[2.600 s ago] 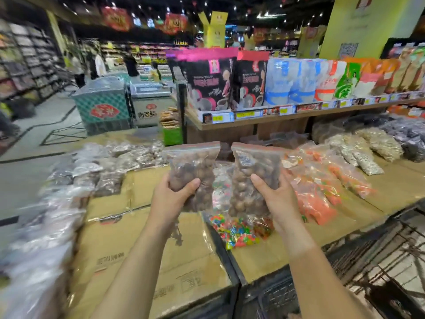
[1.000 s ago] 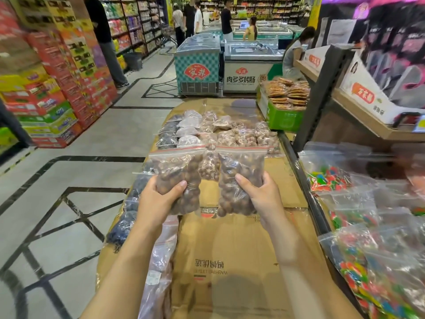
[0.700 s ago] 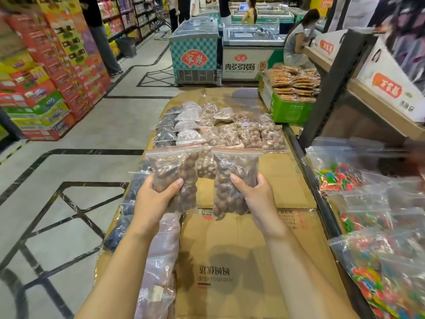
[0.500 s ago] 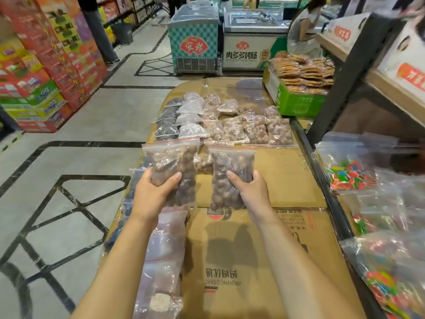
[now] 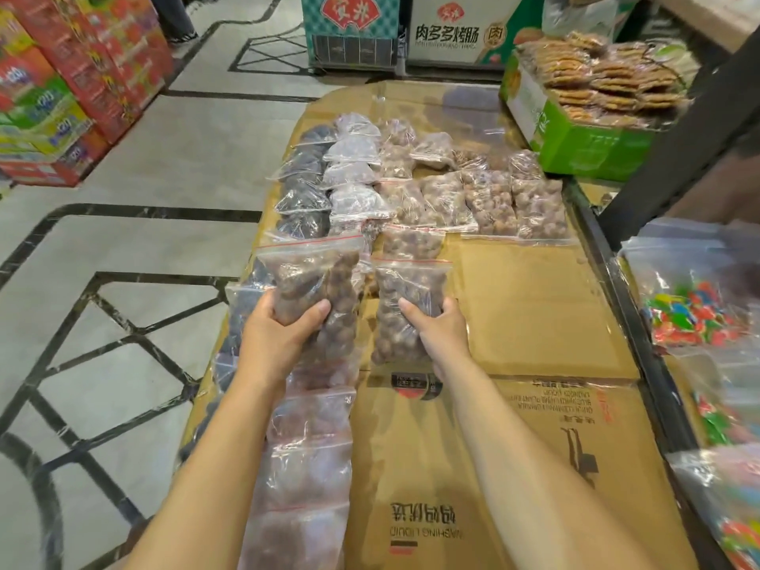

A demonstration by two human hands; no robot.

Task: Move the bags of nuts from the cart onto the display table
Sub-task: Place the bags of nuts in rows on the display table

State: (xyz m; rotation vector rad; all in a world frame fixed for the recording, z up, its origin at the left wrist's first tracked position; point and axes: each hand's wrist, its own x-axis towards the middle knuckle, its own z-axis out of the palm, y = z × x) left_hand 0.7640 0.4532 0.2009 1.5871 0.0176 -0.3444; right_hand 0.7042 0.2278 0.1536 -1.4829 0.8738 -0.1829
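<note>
Two clear zip bags of brown round nuts held above a display table (image 5: 534, 306) covered in flattened cardboard. Left hand (image 5: 279, 335) clamped on the left bag of nuts (image 5: 312, 277), thumb across its front, fingers behind; the bag possibly two bags pressed together, not clear. Right hand (image 5: 442, 331) clamped on the right bag of nuts (image 5: 405, 298), thumb on its front face. Both bags upright, red-lined seals at the top, close beside each other but not touching. Hands apart, at about the same height. Beneath the left forearm, a column of laid bags (image 5: 308, 454) running toward the viewer along the table's left edge. Farther back, rows of bagged nuts (image 5: 473, 195) lying flat, with darker bags (image 5: 304, 187) along the far left side. Bare cardboard to the right of the held bags. At the far right corner, a green box (image 5: 584, 146) stacked with packed biscuits. On the right, past a dark rail, bags of coloured sweets (image 5: 691, 314). Cart not visible.
</note>
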